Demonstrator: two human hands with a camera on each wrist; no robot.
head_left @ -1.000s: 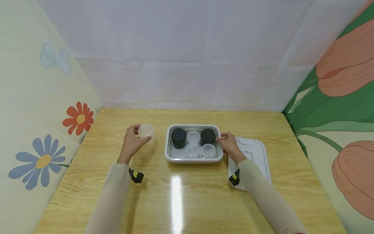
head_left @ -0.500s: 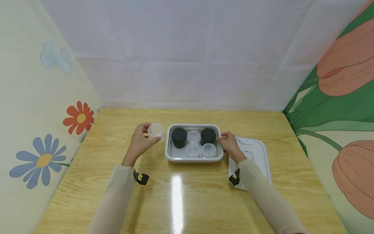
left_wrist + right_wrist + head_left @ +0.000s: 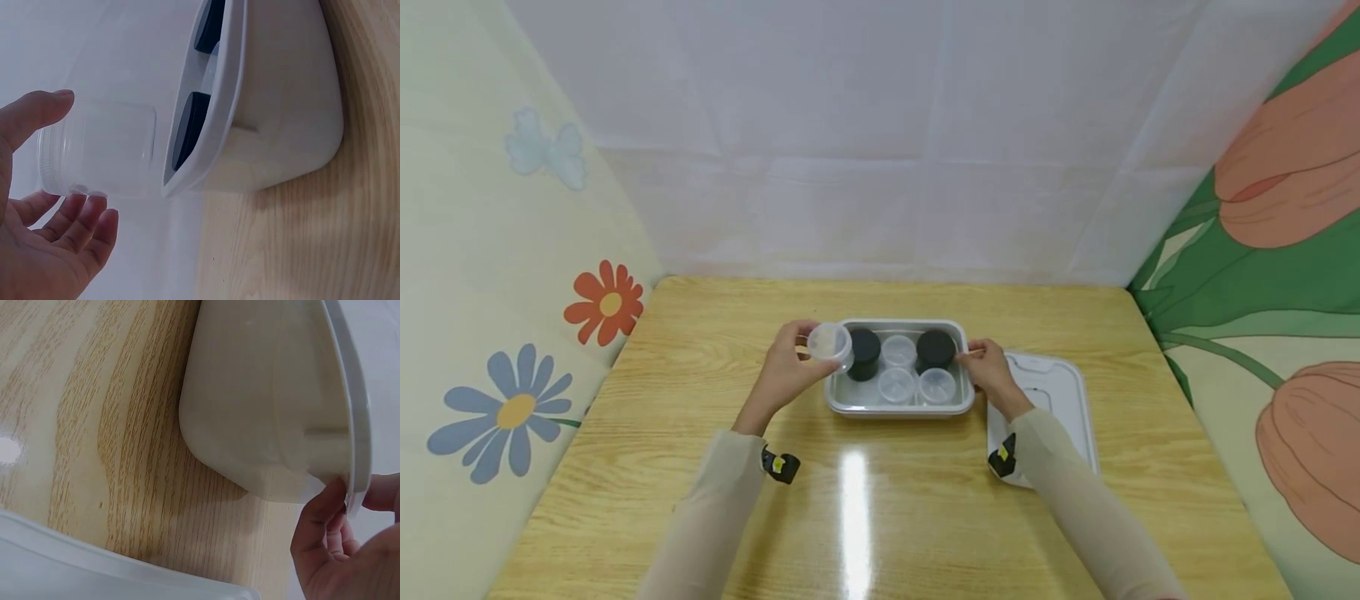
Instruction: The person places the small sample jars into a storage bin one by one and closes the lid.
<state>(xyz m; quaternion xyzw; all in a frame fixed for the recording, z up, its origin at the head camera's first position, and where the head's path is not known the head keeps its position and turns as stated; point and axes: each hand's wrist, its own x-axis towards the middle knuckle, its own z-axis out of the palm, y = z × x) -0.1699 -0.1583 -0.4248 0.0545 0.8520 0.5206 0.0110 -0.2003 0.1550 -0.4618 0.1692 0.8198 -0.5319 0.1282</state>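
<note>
My left hand (image 3: 782, 371) holds a clear plastic jar (image 3: 829, 342) by its ridged lid end, thumb on one side and fingers on the other. In the left wrist view the jar (image 3: 112, 147) is above the rim of the white plastic box (image 3: 898, 411), base toward it. At the box's right end my right hand (image 3: 992, 372) pinches the rim, thumb and fingers on opposite sides. Inside stand two black-lidded jars, one at the back left (image 3: 862, 352) and one at the back right (image 3: 936, 348), and several clear-lidded jars (image 3: 897, 385).
A white box lid (image 3: 1060, 408) lies flat on the wooden table (image 3: 880, 533), right of the box and partly under the right forearm. A white cloth backdrop (image 3: 880, 167) hangs behind the table. Flower-printed cloths border both sides.
My left hand has carried the clear jar rightward, from the table's left side to over the box's left end. The right hand has kept its grip on the rim; the box is still.
</note>
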